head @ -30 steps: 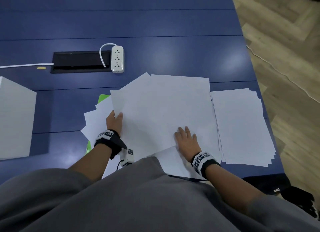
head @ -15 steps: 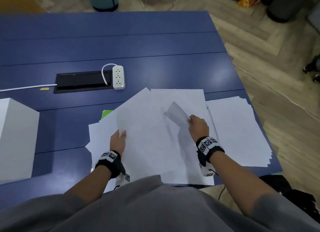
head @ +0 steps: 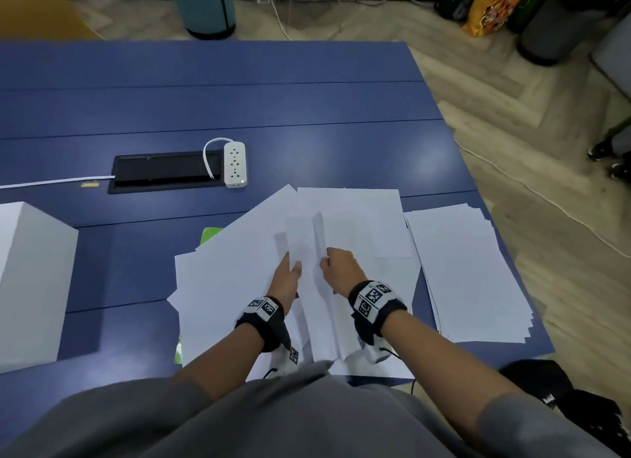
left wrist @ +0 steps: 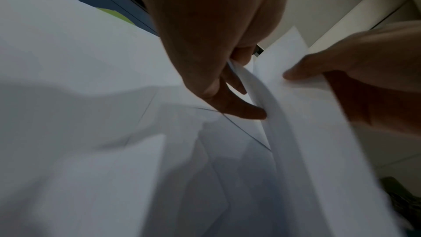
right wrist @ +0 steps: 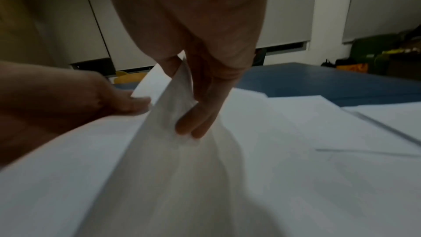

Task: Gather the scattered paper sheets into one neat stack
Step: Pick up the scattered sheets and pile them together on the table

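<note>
1. On the blue table (head: pixel 307 109), near edge: loose paper sheets (head: pixel 232 269) lay fanned and overlapping.
2. Right hand (head: pixel 341 264) pinched a lifted sheet (right wrist: pixel 173 96), fingers curled round it.
3. Left hand (head: pixel 286 278) gripped the same sheet's edge.
4. Neater paper stack (head: pixel 471 273) sat just right of the pile.
5. Power strip (head: pixel 234 163) beyond; white box (head: pixel 30 280) far left.

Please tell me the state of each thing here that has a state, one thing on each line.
lifted sheet: raised on edge, pinched by both hands
left hand: pinches the sheet
right hand: pinches the sheet
scattered sheets: fanned, overlapping
stack: flat, edges slightly uneven
power strip: nothing plugged in
</note>
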`<control>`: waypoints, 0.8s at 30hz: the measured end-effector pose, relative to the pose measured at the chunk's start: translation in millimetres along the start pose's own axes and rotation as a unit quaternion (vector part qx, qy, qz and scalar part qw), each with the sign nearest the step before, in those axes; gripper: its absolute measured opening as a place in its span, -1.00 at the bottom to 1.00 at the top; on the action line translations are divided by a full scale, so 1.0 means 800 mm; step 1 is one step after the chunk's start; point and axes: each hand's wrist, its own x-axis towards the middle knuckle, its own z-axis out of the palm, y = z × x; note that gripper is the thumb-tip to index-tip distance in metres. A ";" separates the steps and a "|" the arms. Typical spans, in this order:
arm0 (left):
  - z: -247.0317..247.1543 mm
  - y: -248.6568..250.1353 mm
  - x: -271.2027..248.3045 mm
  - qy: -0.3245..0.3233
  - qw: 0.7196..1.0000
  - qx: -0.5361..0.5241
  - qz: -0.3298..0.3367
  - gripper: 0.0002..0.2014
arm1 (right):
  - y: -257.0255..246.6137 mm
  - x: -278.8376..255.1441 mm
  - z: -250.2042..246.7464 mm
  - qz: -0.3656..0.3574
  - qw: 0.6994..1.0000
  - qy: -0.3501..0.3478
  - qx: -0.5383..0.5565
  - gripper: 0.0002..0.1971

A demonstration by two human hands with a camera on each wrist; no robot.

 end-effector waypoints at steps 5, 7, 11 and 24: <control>0.022 0.024 -0.016 -0.021 0.999 -0.027 -0.034 -0.45 | 0.003 0.000 0.003 0.037 0.980 -0.087 0.174 -0.60; 0.026 0.021 -0.017 -0.036 0.999 0.000 -0.015 -0.38 | 0.012 0.001 0.000 0.046 0.961 -0.123 0.243 -0.69; 0.028 0.001 -0.008 -0.041 0.996 0.066 0.049 -0.32 | 0.035 0.007 -0.012 0.071 0.925 -0.154 0.339 -0.74; 0.053 -0.041 0.035 0.134 0.961 0.231 0.071 -0.39 | 0.199 0.036 -0.064 0.096 0.982 0.037 0.157 -0.60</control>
